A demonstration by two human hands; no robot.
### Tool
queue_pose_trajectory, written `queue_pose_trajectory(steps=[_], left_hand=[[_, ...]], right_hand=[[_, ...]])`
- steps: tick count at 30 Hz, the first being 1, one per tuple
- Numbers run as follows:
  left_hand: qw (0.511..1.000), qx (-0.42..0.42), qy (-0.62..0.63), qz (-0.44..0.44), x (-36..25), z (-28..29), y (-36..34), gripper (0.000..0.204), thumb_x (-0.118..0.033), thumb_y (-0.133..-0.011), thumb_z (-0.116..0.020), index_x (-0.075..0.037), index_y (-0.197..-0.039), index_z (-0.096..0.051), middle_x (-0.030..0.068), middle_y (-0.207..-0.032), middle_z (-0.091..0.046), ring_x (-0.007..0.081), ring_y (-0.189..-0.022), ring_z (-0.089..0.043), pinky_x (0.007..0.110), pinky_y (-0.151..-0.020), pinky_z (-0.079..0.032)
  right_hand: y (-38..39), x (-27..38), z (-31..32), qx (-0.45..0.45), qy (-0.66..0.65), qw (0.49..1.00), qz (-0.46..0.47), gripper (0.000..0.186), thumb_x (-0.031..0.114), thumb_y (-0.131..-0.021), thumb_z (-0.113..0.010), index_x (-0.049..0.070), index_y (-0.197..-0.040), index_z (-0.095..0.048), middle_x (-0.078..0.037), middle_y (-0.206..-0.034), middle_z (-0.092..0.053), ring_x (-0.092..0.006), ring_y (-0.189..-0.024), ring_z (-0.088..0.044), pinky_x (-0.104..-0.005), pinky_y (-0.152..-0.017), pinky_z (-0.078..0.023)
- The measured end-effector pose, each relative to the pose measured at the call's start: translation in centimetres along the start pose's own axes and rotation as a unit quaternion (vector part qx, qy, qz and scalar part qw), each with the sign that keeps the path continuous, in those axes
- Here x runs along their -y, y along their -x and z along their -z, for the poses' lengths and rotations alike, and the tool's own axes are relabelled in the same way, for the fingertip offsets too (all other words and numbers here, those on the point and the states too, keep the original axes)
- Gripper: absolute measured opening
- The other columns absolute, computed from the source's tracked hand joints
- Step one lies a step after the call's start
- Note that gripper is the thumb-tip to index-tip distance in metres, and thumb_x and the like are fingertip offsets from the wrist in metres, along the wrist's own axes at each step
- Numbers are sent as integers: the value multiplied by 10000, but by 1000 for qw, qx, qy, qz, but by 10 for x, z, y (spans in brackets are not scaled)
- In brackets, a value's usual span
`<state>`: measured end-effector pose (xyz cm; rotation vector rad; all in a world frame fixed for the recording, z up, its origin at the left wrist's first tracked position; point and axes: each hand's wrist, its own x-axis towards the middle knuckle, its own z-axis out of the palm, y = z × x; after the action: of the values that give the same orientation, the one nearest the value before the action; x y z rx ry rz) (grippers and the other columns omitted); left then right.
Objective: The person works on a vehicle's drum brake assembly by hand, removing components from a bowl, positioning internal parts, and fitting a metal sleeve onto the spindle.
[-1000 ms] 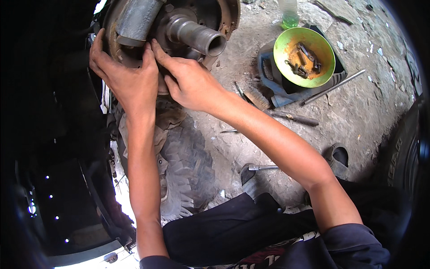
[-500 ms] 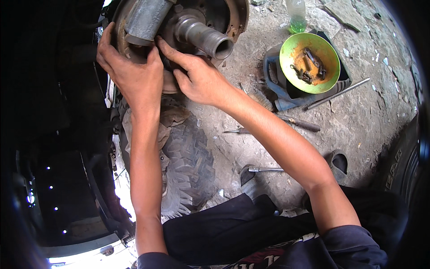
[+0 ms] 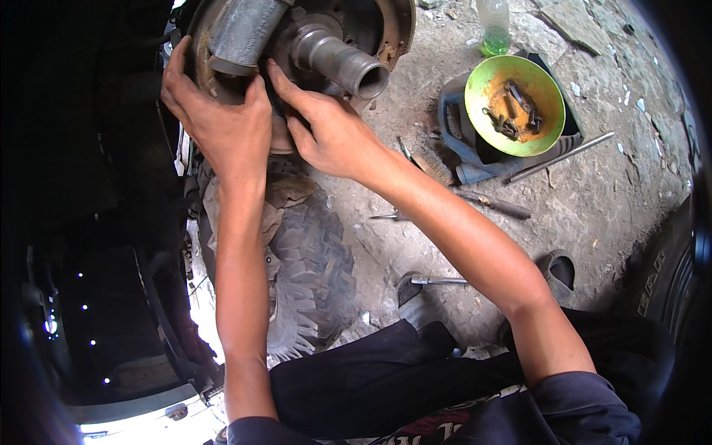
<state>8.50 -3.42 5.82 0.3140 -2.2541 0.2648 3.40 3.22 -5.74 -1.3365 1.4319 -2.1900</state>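
A rusty wheel brake assembly (image 3: pixel 291 59) fills the top of the view, with a hollow metal spindle (image 3: pixel 345 68) sticking out toward the lower right. A thick grey curved part (image 3: pixel 241 41) sits at its left. My left hand (image 3: pixel 222 122) grips the lower left rim, fingers along the outside and thumb just below the grey part. Beside it, my right hand (image 3: pixel 322 126) is curled against the assembly's lower edge. Its index finger points up near the left thumb, its own thumb is bent in, and the other fingers and whatever they hold are hidden.
A green bowl (image 3: pixel 552 137) of rusty small parts stands on a blue-black case (image 3: pixel 460 167). Around it are a bottle with green liquid (image 3: pixel 495 33), a metal rod (image 3: pixel 567 156), a wire brush (image 3: pixel 432 167) and a wooden-handled tool (image 3: pixel 504 206). A knobbly tyre (image 3: pixel 315 252) lies below the assembly.
My right hand has shifted slightly, its index fingertip now a little farther from the left thumb. My left hand keeps its place; the whole view has moved very slightly.
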Motion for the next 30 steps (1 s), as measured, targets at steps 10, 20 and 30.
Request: queue_pose_trajectory(steps=[10,20,30], left_hand=[[1000,-3,2,-3,0,-2,0,779,-70,-734,-804,-25,-1395,-393,232,-1344,-438,388,-1309,-406,488,-1113,-351],[1000,4,1,26,-4,1,0,782,-55,-743,-791,-41,-1410,-385,220,-1346,-430,391,-1304,-406,482,-1122,-341],[1000,0,-13,18,-6,-1,-3,799,-45,-716,-808,-18,-1399,-395,216,-1344,-445,386,-1294,-420,481,-1122,-343]], right_hand=[[6,6,4,-19,4,1000,-14,660,11,-904,-568,34,-1524,-345,-301,-1080,-666,-415,-1057,-660,-434,-910,-522],[16,-46,89,-390,141,908,53,353,238,-963,-671,-39,-1157,-570,-135,-989,-620,-210,-881,-588,-339,-757,-474],[-88,-60,106,-245,152,948,135,458,234,-1064,-447,-36,-1431,-404,-295,-1321,-525,-421,-1259,-504,-452,-1084,-387]])
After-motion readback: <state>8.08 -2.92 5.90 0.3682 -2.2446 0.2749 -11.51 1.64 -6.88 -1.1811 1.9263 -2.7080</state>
